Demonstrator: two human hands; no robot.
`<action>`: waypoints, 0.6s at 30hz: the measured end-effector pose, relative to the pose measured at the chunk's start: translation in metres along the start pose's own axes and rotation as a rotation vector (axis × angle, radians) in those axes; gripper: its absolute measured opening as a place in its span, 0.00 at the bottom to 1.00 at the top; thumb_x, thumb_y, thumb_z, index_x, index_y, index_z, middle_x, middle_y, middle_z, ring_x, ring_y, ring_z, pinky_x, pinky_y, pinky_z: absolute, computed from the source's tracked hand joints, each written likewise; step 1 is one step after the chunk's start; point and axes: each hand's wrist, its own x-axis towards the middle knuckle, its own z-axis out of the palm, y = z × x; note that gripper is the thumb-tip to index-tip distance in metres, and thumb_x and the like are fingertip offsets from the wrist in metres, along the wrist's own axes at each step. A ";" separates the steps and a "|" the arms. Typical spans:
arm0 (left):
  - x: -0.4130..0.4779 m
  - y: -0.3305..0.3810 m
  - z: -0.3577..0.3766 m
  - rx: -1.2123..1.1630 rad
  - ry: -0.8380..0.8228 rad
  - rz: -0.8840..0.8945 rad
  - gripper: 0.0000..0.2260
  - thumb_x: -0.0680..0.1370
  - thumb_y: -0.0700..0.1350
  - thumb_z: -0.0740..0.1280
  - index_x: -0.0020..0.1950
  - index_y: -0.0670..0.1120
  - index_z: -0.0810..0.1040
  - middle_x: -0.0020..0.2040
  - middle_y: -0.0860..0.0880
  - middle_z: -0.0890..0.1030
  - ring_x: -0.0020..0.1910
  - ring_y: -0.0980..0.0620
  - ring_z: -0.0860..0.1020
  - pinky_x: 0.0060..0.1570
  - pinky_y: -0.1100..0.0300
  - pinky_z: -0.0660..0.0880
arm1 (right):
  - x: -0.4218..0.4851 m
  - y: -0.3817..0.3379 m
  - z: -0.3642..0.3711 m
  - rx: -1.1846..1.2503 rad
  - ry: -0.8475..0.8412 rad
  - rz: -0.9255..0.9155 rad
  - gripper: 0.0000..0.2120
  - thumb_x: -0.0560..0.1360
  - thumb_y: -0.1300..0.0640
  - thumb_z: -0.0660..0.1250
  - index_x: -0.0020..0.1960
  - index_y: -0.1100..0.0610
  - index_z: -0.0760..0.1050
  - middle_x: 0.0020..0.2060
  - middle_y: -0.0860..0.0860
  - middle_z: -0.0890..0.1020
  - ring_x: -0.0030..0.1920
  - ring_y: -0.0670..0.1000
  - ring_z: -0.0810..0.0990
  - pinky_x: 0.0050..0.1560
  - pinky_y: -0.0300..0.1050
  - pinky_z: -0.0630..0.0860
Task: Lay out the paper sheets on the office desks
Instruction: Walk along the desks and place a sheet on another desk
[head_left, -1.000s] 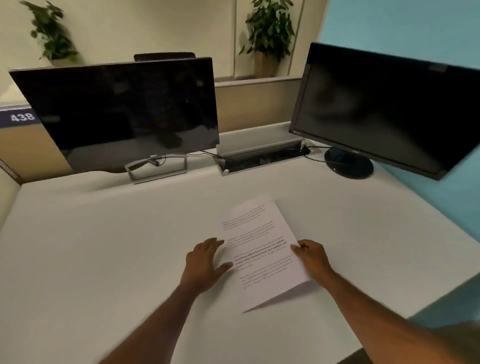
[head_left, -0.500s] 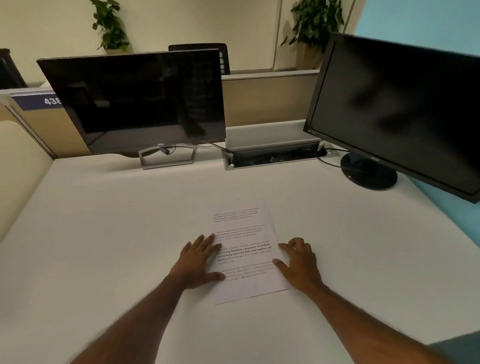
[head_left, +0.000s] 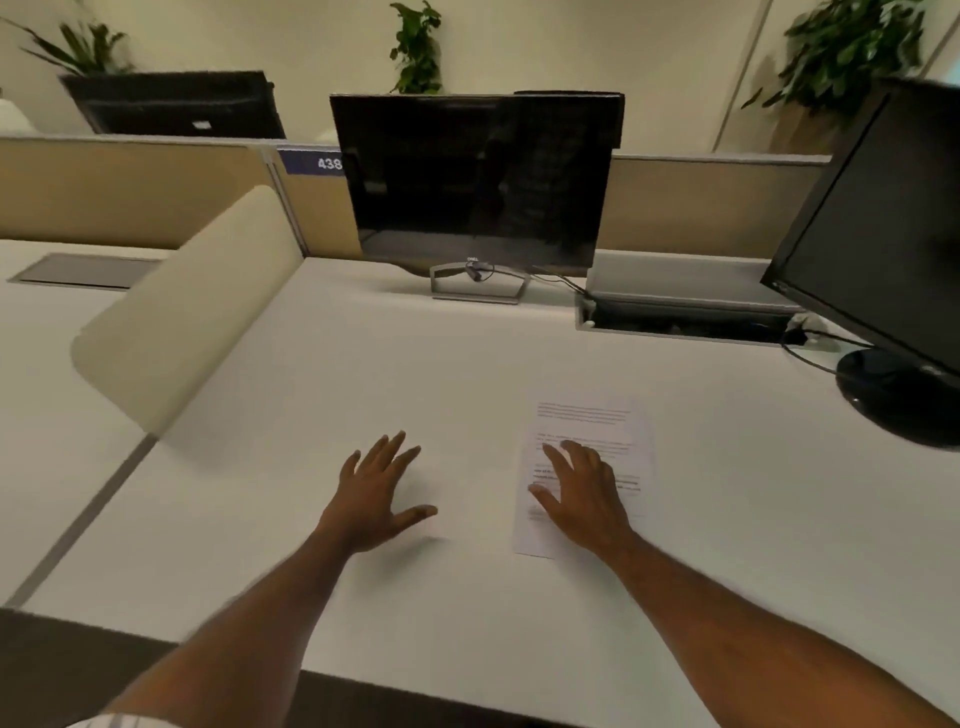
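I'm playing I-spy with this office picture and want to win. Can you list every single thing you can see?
paper sheet: 1, white with printed text, flat on the desk, right of centre
desk: 1, white, fills the foreground
neighbouring desk: 1, white, left
side divider: 1, cream, between the two desks
back partition: 1, tan, behind the desks
number label: 1, blue, reads 438, on the partition
monitors: 3, black, screens dark; centre, right edge, far left behind the partition
cable tray: 1, grey, between the two near monitors
plants: 3, green, along the back wall
left hand: 1, open, on bare desk
right hand: 1, open, flat on the sheet
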 end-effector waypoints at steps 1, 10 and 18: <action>-0.015 -0.015 -0.003 0.026 -0.002 -0.042 0.45 0.68 0.79 0.51 0.79 0.55 0.54 0.81 0.53 0.48 0.80 0.52 0.45 0.77 0.45 0.45 | 0.002 -0.017 0.005 0.006 -0.026 -0.046 0.32 0.78 0.37 0.60 0.77 0.49 0.61 0.76 0.52 0.62 0.75 0.56 0.59 0.73 0.54 0.57; -0.160 -0.144 -0.030 0.111 -0.027 -0.442 0.50 0.63 0.83 0.44 0.80 0.58 0.45 0.81 0.52 0.40 0.80 0.49 0.40 0.76 0.39 0.42 | 0.021 -0.184 0.045 -0.087 -0.148 -0.444 0.35 0.79 0.36 0.55 0.80 0.48 0.50 0.80 0.53 0.52 0.79 0.55 0.50 0.76 0.53 0.50; -0.310 -0.252 -0.059 0.139 0.006 -0.649 0.52 0.63 0.83 0.45 0.80 0.55 0.46 0.81 0.49 0.43 0.80 0.46 0.40 0.73 0.33 0.40 | 0.001 -0.363 0.108 -0.132 -0.240 -0.629 0.42 0.72 0.24 0.46 0.78 0.40 0.36 0.79 0.48 0.34 0.79 0.54 0.35 0.77 0.59 0.39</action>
